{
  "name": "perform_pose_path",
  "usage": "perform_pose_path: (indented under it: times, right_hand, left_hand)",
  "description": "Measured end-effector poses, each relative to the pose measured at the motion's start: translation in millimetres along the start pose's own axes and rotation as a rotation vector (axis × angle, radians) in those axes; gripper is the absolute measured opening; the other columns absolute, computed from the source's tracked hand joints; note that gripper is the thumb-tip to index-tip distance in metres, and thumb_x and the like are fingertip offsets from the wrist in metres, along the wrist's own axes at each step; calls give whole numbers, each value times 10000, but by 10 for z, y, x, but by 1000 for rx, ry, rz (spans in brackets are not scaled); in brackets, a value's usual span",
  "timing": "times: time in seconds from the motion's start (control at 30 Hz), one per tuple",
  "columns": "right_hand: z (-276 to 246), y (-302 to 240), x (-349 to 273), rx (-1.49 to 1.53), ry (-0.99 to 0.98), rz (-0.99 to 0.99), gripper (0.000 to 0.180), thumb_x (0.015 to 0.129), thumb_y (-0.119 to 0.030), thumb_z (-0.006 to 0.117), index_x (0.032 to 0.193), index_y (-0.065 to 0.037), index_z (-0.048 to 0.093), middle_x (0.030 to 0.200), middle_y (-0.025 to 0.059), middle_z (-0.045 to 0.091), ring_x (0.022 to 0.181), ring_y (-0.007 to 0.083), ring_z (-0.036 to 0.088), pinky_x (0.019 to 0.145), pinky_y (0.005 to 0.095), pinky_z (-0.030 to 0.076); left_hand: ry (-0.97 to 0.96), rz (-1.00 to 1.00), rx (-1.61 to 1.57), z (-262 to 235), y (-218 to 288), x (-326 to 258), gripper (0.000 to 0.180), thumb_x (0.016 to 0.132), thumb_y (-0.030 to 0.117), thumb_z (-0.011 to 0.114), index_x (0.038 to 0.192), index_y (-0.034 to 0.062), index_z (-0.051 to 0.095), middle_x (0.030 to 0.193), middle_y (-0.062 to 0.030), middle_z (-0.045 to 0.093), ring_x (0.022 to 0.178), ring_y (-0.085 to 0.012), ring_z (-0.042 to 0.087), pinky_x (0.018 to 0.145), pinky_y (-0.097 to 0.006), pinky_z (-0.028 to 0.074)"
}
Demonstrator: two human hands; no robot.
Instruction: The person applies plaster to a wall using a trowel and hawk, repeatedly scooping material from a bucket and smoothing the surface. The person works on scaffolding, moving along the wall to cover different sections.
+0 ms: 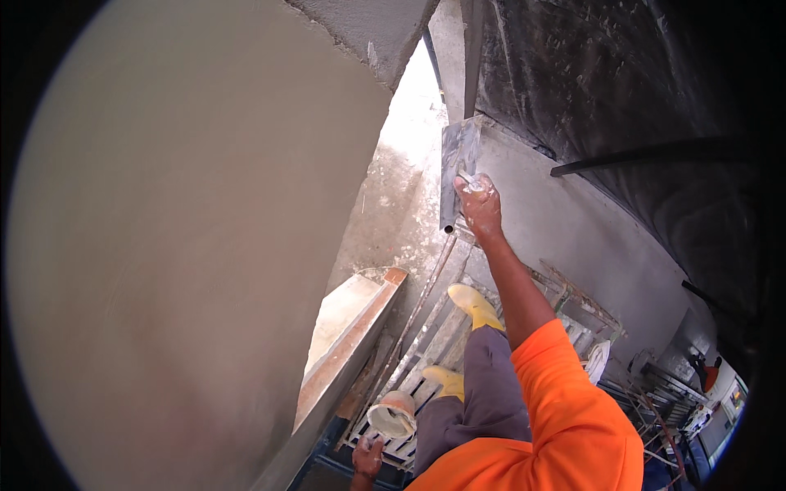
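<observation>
My right hand (481,206), spotted with pale plaster, reaches far forward with its fingers wrapped round the handle of a plastering trowel (450,159). The long grey metal blade lies close to the wall edge beside the bright opening. My left hand (368,458) is low at the near edge, fingers curled, just below a plaster-smeared bucket (393,415). Whether it grips anything there is too small to make out. The bucket stands on the slatted scaffold platform (434,348) beside my yellow boots (471,303).
A broad smooth plastered wall (188,245) fills the left side. Scaffold rails (426,295) run along the platform. A ledge with a brown edge (352,340) lies left of them. Dark plastic sheeting (614,90) hangs at the upper right, above a grey wall (573,221).
</observation>
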State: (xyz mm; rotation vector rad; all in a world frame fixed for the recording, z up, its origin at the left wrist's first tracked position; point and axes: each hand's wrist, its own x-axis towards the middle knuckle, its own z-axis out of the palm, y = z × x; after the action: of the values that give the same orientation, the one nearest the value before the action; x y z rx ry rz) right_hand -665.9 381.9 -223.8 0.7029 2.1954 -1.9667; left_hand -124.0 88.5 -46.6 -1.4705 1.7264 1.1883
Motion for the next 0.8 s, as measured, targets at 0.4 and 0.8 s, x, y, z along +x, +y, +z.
perform_pose_path:
  times: [0.4,0.8]
  right_hand:
    - [1405,-11,1271,327,-3,-114,391,902,-386,835,838,-91,586,702,-22,566,620,98,549,505,299,443]
    - [845,83,1527,-219,297,-959,108,905,-182,772,926,-85,730,815,67,675,753,217,654,637,371,508]
  left_hand:
    - [-59,-118,192,33,-185,72,459,1007,263,670,1351,-24,571,1034,-97,720,881,-145,702,670,-270,557]
    - [-58,-102,261,146,12,195,419,1012,240,666,1332,-18,586,986,-81,726,823,-130,696,657,-265,555]
